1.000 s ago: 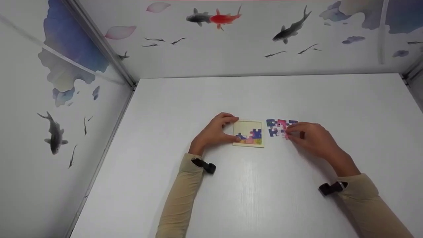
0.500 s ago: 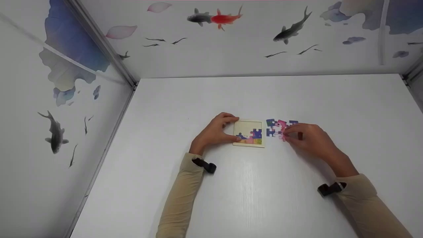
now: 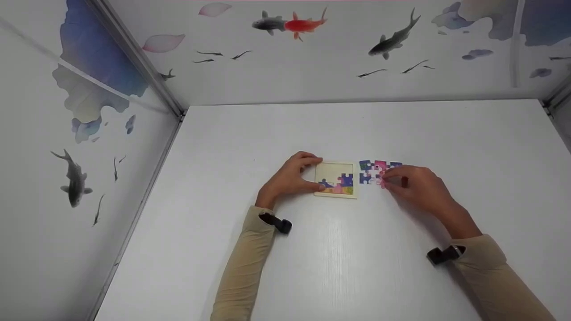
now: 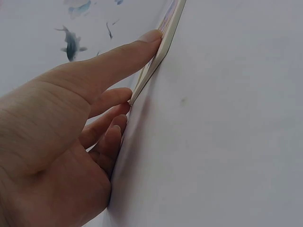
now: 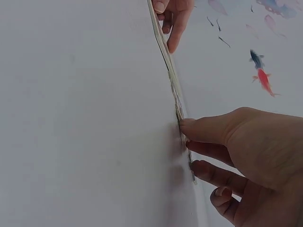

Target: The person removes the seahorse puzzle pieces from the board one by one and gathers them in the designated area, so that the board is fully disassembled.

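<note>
A square wooden puzzle tray lies on the table in the head view, its lower part filled with purple, pink and yellow pieces and its upper part bare. My left hand holds its left side: thumb on the lower left rim, fingers at the upper left corner. To the right of the tray lies a cluster of loose jigsaw pieces, blue and pink. With thumb and fingertips my right hand pinches a pink jigsaw piece at the cluster's near side, partly hidden by the fingers.
The white table meets a back wall printed with fish and petals. A similar wall panel rises on the left. Black straps with small cameras sit on both wrists.
My right hand has shifted slightly left with the pink piece. The lower left blue piece has straightened and the upper pink one turned a little. My left hand and the tray stay put.
</note>
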`<state>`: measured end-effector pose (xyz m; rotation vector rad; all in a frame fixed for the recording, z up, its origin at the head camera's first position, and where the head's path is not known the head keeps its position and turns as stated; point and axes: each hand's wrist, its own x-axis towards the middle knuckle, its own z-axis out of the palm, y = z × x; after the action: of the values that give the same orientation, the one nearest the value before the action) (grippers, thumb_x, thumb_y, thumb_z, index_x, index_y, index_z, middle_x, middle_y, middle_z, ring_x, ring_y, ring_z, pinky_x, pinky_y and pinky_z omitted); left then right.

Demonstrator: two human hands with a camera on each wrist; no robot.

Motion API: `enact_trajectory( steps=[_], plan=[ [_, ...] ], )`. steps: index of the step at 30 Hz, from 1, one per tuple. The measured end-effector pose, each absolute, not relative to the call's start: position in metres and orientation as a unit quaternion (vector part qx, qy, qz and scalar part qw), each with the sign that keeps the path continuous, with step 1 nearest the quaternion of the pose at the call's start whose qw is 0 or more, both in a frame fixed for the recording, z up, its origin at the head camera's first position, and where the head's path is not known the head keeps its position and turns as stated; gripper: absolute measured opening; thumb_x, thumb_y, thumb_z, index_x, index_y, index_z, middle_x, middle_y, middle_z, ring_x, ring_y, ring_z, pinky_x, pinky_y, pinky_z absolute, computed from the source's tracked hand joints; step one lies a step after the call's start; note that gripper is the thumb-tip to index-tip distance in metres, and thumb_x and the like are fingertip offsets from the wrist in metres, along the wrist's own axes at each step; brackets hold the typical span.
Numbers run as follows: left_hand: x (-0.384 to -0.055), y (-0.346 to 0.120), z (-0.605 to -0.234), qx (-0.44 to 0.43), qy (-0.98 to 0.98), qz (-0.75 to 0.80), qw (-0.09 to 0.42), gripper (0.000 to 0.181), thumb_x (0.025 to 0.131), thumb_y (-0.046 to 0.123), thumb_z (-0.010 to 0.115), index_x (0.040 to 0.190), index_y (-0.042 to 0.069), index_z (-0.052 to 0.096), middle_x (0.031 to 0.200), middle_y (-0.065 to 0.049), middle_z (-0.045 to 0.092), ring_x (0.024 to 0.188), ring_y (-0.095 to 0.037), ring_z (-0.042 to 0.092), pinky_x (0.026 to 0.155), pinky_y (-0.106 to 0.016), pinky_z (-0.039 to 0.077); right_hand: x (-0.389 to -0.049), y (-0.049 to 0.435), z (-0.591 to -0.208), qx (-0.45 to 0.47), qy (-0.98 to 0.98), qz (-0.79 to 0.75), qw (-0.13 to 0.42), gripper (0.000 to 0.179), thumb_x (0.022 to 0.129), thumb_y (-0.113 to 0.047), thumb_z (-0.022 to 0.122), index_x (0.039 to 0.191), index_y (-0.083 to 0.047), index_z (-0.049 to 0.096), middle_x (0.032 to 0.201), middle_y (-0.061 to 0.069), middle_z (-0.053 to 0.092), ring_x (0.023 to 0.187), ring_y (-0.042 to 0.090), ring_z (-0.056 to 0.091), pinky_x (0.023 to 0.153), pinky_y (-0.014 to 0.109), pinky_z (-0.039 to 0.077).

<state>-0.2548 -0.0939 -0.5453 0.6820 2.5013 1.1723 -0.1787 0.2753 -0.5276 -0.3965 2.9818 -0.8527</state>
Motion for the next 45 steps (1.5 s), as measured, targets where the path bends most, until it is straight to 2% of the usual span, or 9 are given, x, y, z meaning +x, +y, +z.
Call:
enact_trajectory(
  steps=[6, 12, 19, 25, 28, 33, 40, 45],
  plan=[
    [-0.253, -0.094, -0.545, 0.236, 0.873, 0.401, 0.146, 0.084, 0.084, 0.045, 0.094, 0.156, 0.022, 0.06, 0.157, 0.001, 0.051, 0.147, -0.02, 0.047, 0.128, -0.042, 0.039, -0.177, 0.265, -0.523, -0.127, 0.955, -0.267, -0.005, 0.024, 0.096, -0.017, 0.083, 0.12, -0.016, 0.083, 0.121, 0.009, 0.08, 0.089, 0.024, 0.067, 0.076, 0.037, 0.054],
    [-0.254, -0.094, -0.545, 0.232, 0.874, 0.402, 0.147, 0.084, 0.083, 0.044, 0.095, 0.156, 0.022, 0.06, 0.157, 0.0, 0.051, 0.146, -0.021, 0.048, 0.127, -0.043, 0.039, -0.18, 0.24, -0.523, -0.153, 0.947, -0.281, 0.015, 0.024, 0.098, -0.018, 0.081, 0.122, -0.016, 0.082, 0.109, 0.004, 0.081, 0.091, 0.022, 0.067, 0.082, 0.039, 0.057],
    [-0.255, -0.093, -0.546, 0.234, 0.874, 0.399, 0.147, 0.083, 0.083, 0.044, 0.095, 0.156, 0.021, 0.06, 0.156, 0.0, 0.052, 0.145, -0.021, 0.05, 0.126, -0.042, 0.041, -0.187, 0.211, -0.527, -0.187, 0.935, -0.3, 0.033, 0.031, 0.096, -0.017, 0.082, 0.128, -0.014, 0.08, 0.118, 0.006, 0.079, 0.095, 0.022, 0.068, 0.086, 0.042, 0.06],
    [-0.255, -0.093, -0.546, 0.244, 0.873, 0.399, 0.139, 0.082, 0.083, 0.043, 0.095, 0.155, 0.02, 0.061, 0.154, -0.001, 0.053, 0.143, -0.021, 0.051, 0.124, -0.041, 0.043, -0.195, 0.199, -0.528, -0.189, 0.929, -0.313, 0.048, 0.037, 0.097, -0.019, 0.082, 0.133, -0.016, 0.077, 0.11, 0.005, 0.076, 0.09, 0.022, 0.062, 0.08, 0.038, 0.054],
    [-0.255, -0.093, -0.546, 0.248, 0.871, 0.4, 0.141, 0.082, 0.084, 0.042, 0.095, 0.156, 0.022, 0.06, 0.152, -0.001, 0.054, 0.14, -0.021, 0.051, 0.122, -0.042, 0.044, -0.198, 0.196, -0.528, -0.191, 0.927, -0.317, 0.061, 0.04, 0.097, -0.018, 0.082, 0.136, -0.016, 0.075, 0.113, 0.006, 0.074, 0.09, 0.022, 0.06, 0.078, 0.036, 0.051],
    [-0.255, -0.095, -0.547, 0.263, 0.867, 0.4, 0.136, 0.078, 0.088, 0.041, 0.092, 0.156, 0.022, 0.059, 0.149, -0.002, 0.055, 0.137, -0.02, 0.052, 0.119, -0.042, 0.046, -0.198, 0.195, -0.529, -0.198, 0.923, -0.323, 0.064, 0.04, 0.097, -0.014, 0.082, 0.137, -0.014, 0.075, 0.125, 0.009, 0.071, 0.093, 0.023, 0.061, 0.081, 0.037, 0.053],
    [-0.258, -0.094, -0.548, 0.278, 0.866, 0.398, 0.12, 0.056, 0.102, 0.037, 0.077, 0.152, 0.014, 0.062, 0.149, -0.007, 0.057, 0.136, -0.023, 0.054, 0.116, -0.042, 0.047, -0.196, 0.193, -0.527, -0.184, 0.927, -0.319, 0.068, 0.045, 0.098, -0.014, 0.081, 0.141, -0.012, 0.071, 0.132, 0.014, 0.066, 0.099, 0.026, 0.061, 0.088, 0.041, 0.057],
    [-0.258, -0.094, -0.547, 0.275, 0.867, 0.399, 0.12, 0.052, 0.103, 0.026, 0.076, 0.151, 0.013, 0.063, 0.149, -0.009, 0.057, 0.136, -0.024, 0.055, 0.116, -0.042, 0.047, -0.195, 0.191, -0.526, -0.173, 0.93, -0.315, 0.08, 0.046, 0.099, -0.014, 0.079, 0.144, -0.011, 0.069, 0.133, 0.014, 0.064, 0.102, 0.027, 0.06, 0.091, 0.043, 0.058]
  ],
)
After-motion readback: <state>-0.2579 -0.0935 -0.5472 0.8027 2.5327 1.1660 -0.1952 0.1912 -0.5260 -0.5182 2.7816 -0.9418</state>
